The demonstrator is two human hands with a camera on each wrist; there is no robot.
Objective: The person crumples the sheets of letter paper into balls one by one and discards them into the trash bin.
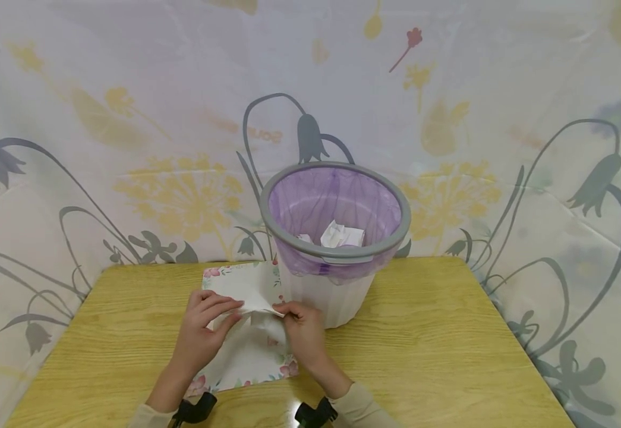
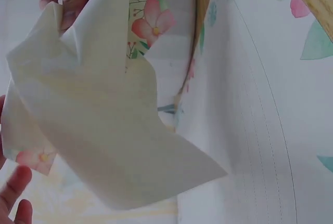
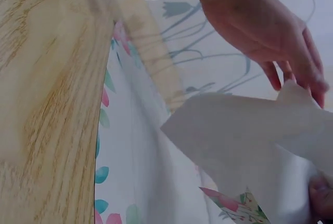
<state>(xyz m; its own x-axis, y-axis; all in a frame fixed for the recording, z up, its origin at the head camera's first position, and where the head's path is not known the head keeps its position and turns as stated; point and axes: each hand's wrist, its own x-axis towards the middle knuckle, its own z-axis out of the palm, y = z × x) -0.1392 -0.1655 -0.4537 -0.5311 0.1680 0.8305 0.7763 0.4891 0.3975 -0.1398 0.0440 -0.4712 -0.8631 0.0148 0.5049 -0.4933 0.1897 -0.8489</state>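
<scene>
Paper point(image 2: 106, 125) hangs between the left hand point(image 1: 201, 327) and the right hand point(image 1: 305, 330), just above a flower-bordered sheet point(image 1: 235, 364) on the table point(image 1: 428, 333), and we see it folded unevenly with one pointed corner loose. The right hand pinches one side between thumb and finger; the left hand pinches the other, though we cannot tell how firmly, since its fingertips are partly behind the fold. From here we would worry about tearing first: thin material, creased at the pinch, could rip if both hands pulled outward together. A weak hold at the left could also let that side spring open and undo the fold. The loose corner, we think, might snag on the sheet below or double under and leave a crooked crease. Then there is the bin point(image 1: 337, 303), just beside the right hand: a wide swing of those knuckles could knock it, and we would expect the white scraps point(image 1: 342, 235) inside to shift within the purple liner point(image 1: 310, 196).
</scene>
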